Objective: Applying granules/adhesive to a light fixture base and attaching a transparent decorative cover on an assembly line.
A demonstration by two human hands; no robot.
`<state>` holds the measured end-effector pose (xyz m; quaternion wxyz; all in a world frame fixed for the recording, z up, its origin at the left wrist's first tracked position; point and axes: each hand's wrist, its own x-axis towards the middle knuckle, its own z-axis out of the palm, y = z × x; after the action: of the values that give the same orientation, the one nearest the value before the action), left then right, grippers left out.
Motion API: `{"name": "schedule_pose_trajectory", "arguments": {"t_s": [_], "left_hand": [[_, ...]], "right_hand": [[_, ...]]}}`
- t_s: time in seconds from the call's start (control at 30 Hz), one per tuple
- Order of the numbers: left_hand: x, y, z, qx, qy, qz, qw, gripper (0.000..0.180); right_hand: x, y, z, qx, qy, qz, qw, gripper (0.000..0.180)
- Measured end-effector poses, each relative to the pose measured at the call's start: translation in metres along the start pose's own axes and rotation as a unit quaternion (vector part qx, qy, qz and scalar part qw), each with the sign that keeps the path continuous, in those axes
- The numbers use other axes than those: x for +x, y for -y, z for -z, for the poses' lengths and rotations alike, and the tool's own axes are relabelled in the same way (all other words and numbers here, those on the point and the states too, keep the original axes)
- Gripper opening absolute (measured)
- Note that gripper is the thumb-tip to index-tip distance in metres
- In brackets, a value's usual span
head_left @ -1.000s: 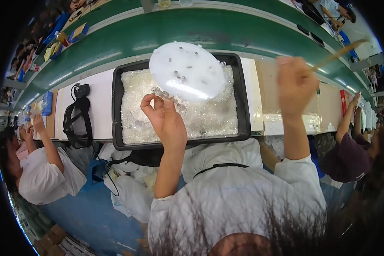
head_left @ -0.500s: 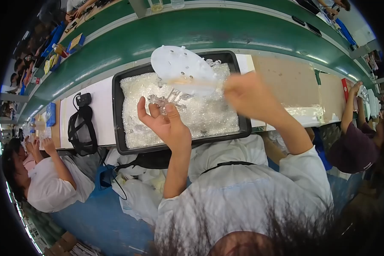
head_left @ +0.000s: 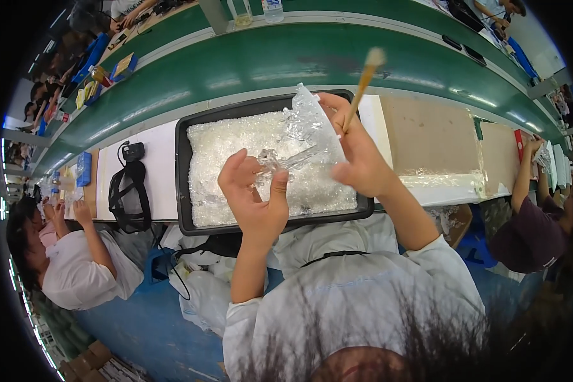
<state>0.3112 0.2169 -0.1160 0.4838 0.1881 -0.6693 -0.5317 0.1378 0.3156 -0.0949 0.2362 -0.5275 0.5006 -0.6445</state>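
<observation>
"While the left hand pinches the clear piece, how's it look?"
"Glossy, tilted, over the black tray toward one o'clock; the right hand grips a brush."

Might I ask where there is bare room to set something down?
The brown board looks bare, bordered by the white strip right of the black tray and the near shiny tape; a narrower white patch separates black straps from the tray. Crowded: over the tray, around the left hand and right hand.

disc tipped steeply, right hand now at its rim, brush pointing up
</observation>
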Motion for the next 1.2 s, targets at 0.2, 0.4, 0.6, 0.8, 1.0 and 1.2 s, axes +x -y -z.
{"name": "schedule_pose_trajectory", "arguments": {"t_s": [0.2,0.4,0.6,0.8,1.0,1.2], "left_hand": [[0.009,-0.018,-0.001,0.028,0.077,0.024,0.996,0.041],[0.03,-0.013,0.013,0.059,0.082,0.034,0.994,0.024],[0.04,-0.017,0.016,0.387,0.14,-0.109,0.905,0.017],[0.041,-0.018,0.018,0.479,0.261,0.018,0.838,0.051],[0.045,-0.031,0.014,0.507,0.261,-0.076,0.818,0.072],[0.056,-0.042,0.018,0.492,0.305,0.05,0.814,0.074]], "right_hand": [[-0.011,-0.013,-0.012,0.083,-0.135,-0.038,0.987,0.041],[-0.014,-0.018,-0.006,0.124,-0.197,-0.045,0.971,0.046],[-0.014,-0.016,-0.002,0.103,-0.197,-0.024,0.975,0.04],[-0.012,-0.013,-0.004,0.219,-0.197,-0.091,0.951,0.033],[-0.009,-0.013,0.0,0.281,-0.23,-0.123,0.924,0.031],[-0.01,-0.008,-0.002,0.353,-0.232,-0.134,0.896,0.029]]}}
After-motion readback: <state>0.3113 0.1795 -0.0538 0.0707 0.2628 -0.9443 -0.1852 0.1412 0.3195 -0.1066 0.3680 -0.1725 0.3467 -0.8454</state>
